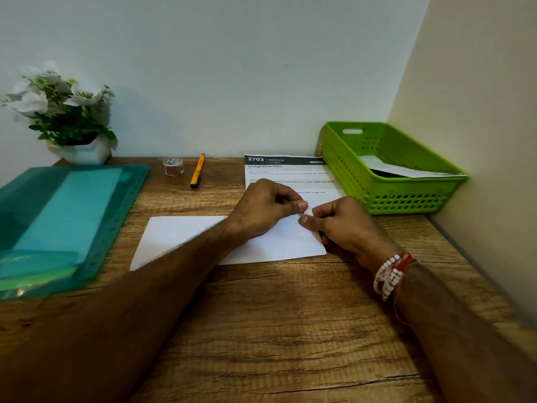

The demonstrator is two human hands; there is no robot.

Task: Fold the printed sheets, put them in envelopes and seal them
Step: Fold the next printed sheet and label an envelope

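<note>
1. My wooden desk (290, 330) fits into a corner, with one pale wall behind it and another on my right.
2. Far left, against the back wall, stands a white pot (84, 154) of white flowers.
3. Just in front of the pot, a teal plastic folder (58, 222) with a punched edge lies flat.
4. An orange pen (197, 170) lies near the back, dark tip towards me.
5. A green slotted basket (406, 196) sits in the far right corner.

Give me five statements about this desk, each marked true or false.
The orange pen lies beside the tape roll. True.
The green basket is empty. False: paper lies in it.
The printed sheet is folded. False: it lies unfolded behind the envelope.
The left hand and right hand both pinch the envelope's right end. True.
The beaded bracelet is on the left wrist. False: the right wrist.
</note>
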